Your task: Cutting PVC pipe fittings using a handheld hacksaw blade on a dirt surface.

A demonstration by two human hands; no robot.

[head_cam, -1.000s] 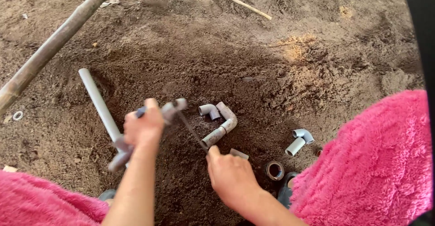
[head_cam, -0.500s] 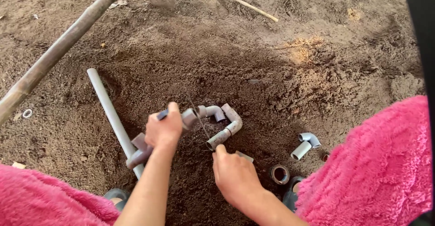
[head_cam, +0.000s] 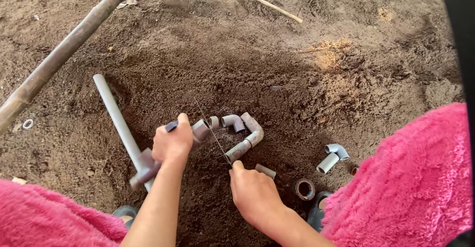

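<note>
Left hand [head_cam: 172, 143] slid right along pipe [head_cam: 198, 130], fingers gripping it mid-frame; my right hand [head_cam: 255, 192] pinching blade [head_cam: 213, 133], sawing; next stroke needs steady pipe.

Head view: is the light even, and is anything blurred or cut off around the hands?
Head view: soft daylight, no glare, faint shadows on the soil. Left hand, right hand and grey pipe are sharp; the thin blade barely shows. A dark strip blocks the right edge.
</note>
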